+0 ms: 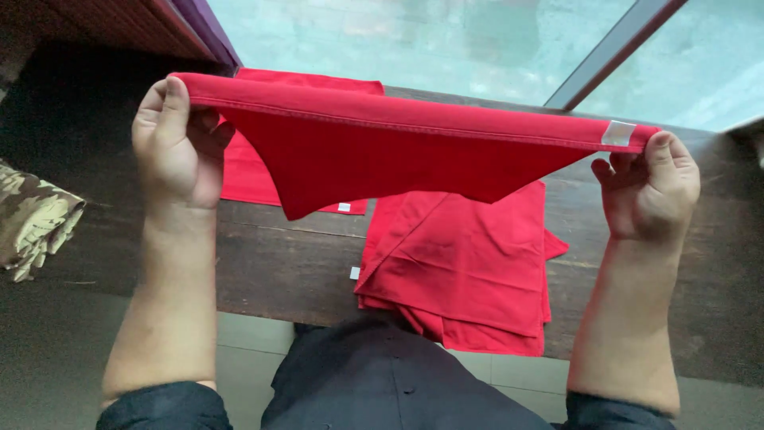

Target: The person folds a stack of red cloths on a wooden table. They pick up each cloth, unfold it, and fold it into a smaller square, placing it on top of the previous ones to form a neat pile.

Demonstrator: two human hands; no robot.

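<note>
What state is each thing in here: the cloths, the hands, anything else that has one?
held red cloth: folded, stretched taut in the air between both hands
left hand: pinching the cloth's left end
right hand: pinching the cloth's right end
red cloth pile: loosely stacked on the wooden table
far red cloth: lying flat

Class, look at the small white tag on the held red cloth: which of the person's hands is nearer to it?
Right. The right hand pinches the red cloth just beside the white tag; the left hand grips the opposite end.
</note>
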